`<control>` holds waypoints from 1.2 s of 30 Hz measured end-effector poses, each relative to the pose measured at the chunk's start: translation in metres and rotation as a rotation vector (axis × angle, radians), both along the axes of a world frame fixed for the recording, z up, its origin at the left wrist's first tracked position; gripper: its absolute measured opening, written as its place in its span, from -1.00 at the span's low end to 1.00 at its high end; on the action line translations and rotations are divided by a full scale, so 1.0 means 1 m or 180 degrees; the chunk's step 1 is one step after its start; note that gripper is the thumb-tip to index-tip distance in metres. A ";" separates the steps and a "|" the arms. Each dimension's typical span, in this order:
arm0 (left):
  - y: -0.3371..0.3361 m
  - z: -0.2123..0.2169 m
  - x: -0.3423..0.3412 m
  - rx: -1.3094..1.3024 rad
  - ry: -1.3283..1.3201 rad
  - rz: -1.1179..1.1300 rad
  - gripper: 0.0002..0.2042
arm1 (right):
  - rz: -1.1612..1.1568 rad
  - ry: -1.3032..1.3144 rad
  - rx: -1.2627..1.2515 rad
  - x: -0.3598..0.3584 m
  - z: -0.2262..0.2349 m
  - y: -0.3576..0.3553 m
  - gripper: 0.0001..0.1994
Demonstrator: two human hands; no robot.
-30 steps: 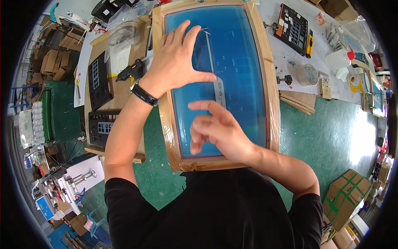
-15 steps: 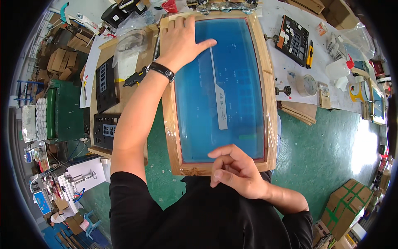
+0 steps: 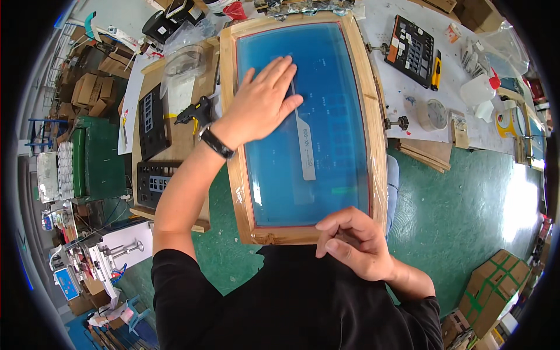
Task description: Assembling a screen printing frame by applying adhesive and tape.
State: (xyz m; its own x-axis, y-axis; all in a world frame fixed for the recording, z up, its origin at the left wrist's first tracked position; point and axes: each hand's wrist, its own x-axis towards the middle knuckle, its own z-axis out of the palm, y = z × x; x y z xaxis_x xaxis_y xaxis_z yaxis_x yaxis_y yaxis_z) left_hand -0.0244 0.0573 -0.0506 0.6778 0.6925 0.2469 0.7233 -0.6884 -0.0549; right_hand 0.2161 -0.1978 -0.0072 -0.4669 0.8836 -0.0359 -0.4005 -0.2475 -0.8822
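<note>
In front of me lies a wooden screen-printing frame point(image 3: 373, 140) with a blue mesh point(image 3: 274, 192). The mesh carries a long pale stencil shape point(image 3: 305, 154) and several small pale marks, and clear tape shines on the wood. My left hand point(image 3: 265, 102) is laid on the upper left part of the mesh, fingers stretched out, a black band on the wrist. By the frame's near right corner my right hand point(image 3: 359, 242) hovers with loosely curled fingers, thumb apart, and nothing visible in it.
Left of the frame are a black-and-yellow glue gun point(image 3: 196, 114) and black perforated panels point(image 3: 153, 122). On the right table lie another black panel point(image 3: 410, 49), a yellow cutter point(image 3: 436, 71), a white bottle point(image 3: 478, 90) and a clamp knob point(image 3: 398, 123) beside the frame. Cardboard boxes stand around.
My left hand has come from the frame's far left edge nearer to me and down onto the mesh. My right hand has shifted slightly right, still loosely curled.
</note>
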 end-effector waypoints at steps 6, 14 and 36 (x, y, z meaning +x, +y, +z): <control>0.001 0.007 0.002 -0.0015 0.0147 0.0113 -0.39 | -0.0113 -0.0115 0.0175 0.005 0.004 -0.003 -0.70; -0.123 0.017 0.000 -0.0573 0.0203 -0.0367 -0.41 | -0.0108 0.0028 0.0081 0.019 0.001 -0.012 -0.71; -0.291 -0.004 -0.091 0.0502 -0.3570 0.2026 -0.69 | -0.0383 0.0830 0.0628 0.085 -0.047 0.053 -0.87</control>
